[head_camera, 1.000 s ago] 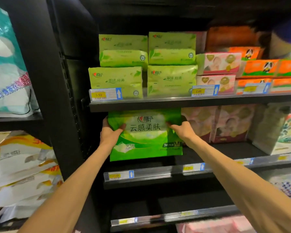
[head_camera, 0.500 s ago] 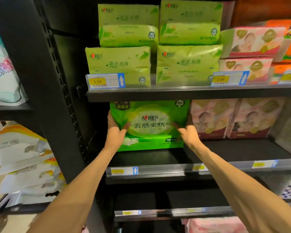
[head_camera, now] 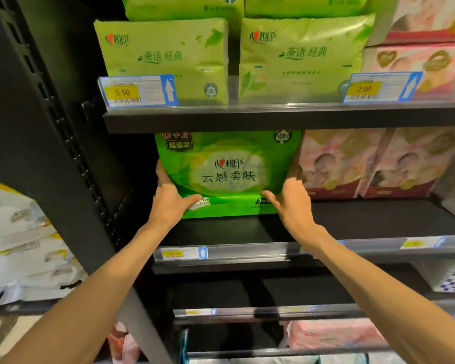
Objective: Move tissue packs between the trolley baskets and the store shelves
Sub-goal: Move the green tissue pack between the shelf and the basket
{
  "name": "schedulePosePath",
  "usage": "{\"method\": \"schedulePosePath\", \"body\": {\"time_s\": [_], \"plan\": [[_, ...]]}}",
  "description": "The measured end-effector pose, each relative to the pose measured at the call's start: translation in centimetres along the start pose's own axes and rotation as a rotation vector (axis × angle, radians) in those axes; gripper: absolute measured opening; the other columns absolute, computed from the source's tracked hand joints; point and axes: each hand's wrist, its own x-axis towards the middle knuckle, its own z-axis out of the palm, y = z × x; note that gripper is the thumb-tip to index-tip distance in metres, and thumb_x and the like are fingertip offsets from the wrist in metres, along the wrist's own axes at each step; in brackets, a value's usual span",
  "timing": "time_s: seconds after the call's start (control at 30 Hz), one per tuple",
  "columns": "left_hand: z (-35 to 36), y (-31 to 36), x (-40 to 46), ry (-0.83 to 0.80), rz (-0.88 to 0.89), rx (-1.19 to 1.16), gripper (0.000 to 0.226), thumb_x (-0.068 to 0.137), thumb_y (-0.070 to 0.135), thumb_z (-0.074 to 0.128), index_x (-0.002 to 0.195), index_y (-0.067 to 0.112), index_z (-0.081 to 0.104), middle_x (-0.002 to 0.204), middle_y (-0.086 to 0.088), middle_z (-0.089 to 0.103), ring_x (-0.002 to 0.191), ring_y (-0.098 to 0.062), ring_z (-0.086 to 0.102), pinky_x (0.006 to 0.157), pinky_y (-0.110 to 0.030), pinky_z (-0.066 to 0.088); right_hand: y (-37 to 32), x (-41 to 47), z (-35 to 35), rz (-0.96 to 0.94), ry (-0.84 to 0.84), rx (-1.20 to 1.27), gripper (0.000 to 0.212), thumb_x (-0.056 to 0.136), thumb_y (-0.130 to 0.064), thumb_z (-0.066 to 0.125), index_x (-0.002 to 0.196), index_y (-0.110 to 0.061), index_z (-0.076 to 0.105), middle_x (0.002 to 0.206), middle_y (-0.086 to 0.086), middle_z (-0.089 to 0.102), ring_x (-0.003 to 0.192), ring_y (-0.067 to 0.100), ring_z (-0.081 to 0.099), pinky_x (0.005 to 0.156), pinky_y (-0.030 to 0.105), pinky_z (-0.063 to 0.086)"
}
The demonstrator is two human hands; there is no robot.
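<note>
While glossy and rectangular, green tissue pack (head_camera: 227, 174) sits between hands.

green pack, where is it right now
In the head view the green pack stands on the middle shelf, held between the left hand and right hand, left of the pink boxes.

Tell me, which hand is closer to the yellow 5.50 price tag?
Left. The left hand holds the green tissue pack below the 5.50 price tag; the right hand holds the pack's far side, further right.
</note>
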Motion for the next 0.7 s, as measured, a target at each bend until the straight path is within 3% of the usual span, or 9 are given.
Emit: {"method": "schedulePosePath", "body": {"time_s": [0.07,0.1,0.13,0.2,0.3,0.37,0.5,0.63,0.7], "plan": [[0.5,0.2,0.4,0.020,0.019,-0.029,0.120,0.069,0.022,0.095,0.155,0.015,0.011,0.138,-0.016,0.054,0.125,-0.032,0.056,0.102,-0.042,0.049,-0.1,0.8,0.0,-0.020,-0.030,-0.100,0.044,0.096,-0.040,0.067,0.088,0.000,0.052,0.079,0.017,0.053,0.085,0.044,0.064,0.061,0.037,0.038],[0.7,0.4,0.6,0.034,0.035,-0.051,0.122,0.068,0.019,0.095,0.157,0.016,0.010,0.142,-0.012,0.051,0.128,-0.029,0.054,0.104,-0.040,0.047,-0.4,1.2,0.0,-0.036,-0.021,-0.118,0.041,0.097,-0.037,0.067,0.089,0.001,0.053,0.081,0.018,0.056,0.085,0.046,0.065,0.062,0.039,0.044],[1.1,0.4,1.0,0.044,0.038,-0.075,0.123,0.068,0.015,0.095,0.157,0.015,0.010,0.144,-0.007,0.048,0.129,-0.024,0.051,0.107,-0.036,0.045,-0.7,1.6,0.2,-0.072,0.017,-0.144,0.043,0.096,-0.035,0.069,0.105,0.005,0.056,0.093,0.023,0.061,0.087,0.048,0.065,0.064,0.043,0.051],[1.8,0.8,1.8,0.054,0.036,-0.134,0.122,0.067,0.008,0.095,0.157,0.012,0.013,0.141,0.001,0.044,0.131,-0.017,0.047,0.110,-0.033,0.042,-0.9,2.0,1.0,-0.132,0.087,-0.208,0.075,0.093,-0.027,0.073,0.150,0.004,0.036,0.123,0.038,0.058,0.098,0.056,0.062,0.070,0.051,0.058],[2.7,0.6,3.3,0.026,-0.005,-0.147,0.121,0.068,0.006,0.094,0.157,0.013,0.012,0.142,0.005,0.044,0.131,-0.014,0.045,0.111,-0.031,0.039,-0.2,3.1,2.1,-0.262,0.254,-0.234,0.097,0.089,-0.024,0.077,0.163,-0.011,0.016,0.158,0.043,0.010,0.147,0.057,0.019,0.104,0.060,0.046],[3.1,0.2,4.5,0.003,-0.036,-0.129,0.124,0.067,0.009,0.094,0.157,0.016,0.010,0.148,-0.002,0.046,0.135,-0.023,0.047,0.113,-0.038,0.040,0.9,4.3,2.8,-0.291,0.310,-0.266,0.103,0.082,-0.031,0.082,0.162,-0.013,0.020,0.162,0.039,0.000,0.153,0.052,0.002,0.117,0.061,0.031],[3.7,-0.6,5.8,0.002,-0.047,-0.104,0.125,0.063,0.014,0.097,0.155,0.011,0.014,0.149,-0.005,0.046,0.138,-0.027,0.045,0.114,-0.042,0.039,1.3,5.0,4.0,-0.275,0.323,-0.269,0.104,0.079,-0.034,0.085,0.161,-0.014,0.025,0.160,0.041,0.009,0.152,0.054,0.008,0.113,0.063,0.036],[3.7,-0.8,5.9,-0.007,-0.047,-0.085,0.122,0.065,0.011,0.096,0.155,0.007,0.014,0.150,-0.008,0.045,0.133,-0.015,0.041,0.110,-0.028,0.034,1.5,4.9,4.2,-0.271,0.345,-0.228,0.108,0.078,-0.033,0.085,0.162,-0.020,0.018,0.161,0.038,0.010,0.151,0.053,0.013,0.108,0.064,0.041],[3.5,-0.7,6.0,-0.020,-0.066,-0.082,0.122,0.065,0.010,0.096,0.155,0.010,0.013,0.148,-0.007,0.047,0.136,-0.023,0.046,0.113,-0.036,0.038,1.4,4.6,3.9,-0.270,0.357,-0.215,0.107,0.078,-0.033,0.086,0.162,-0.020,0.021,0.161,0.038,0.011,0.151,0.053,0.014,0.112,0.062,0.039]]}}
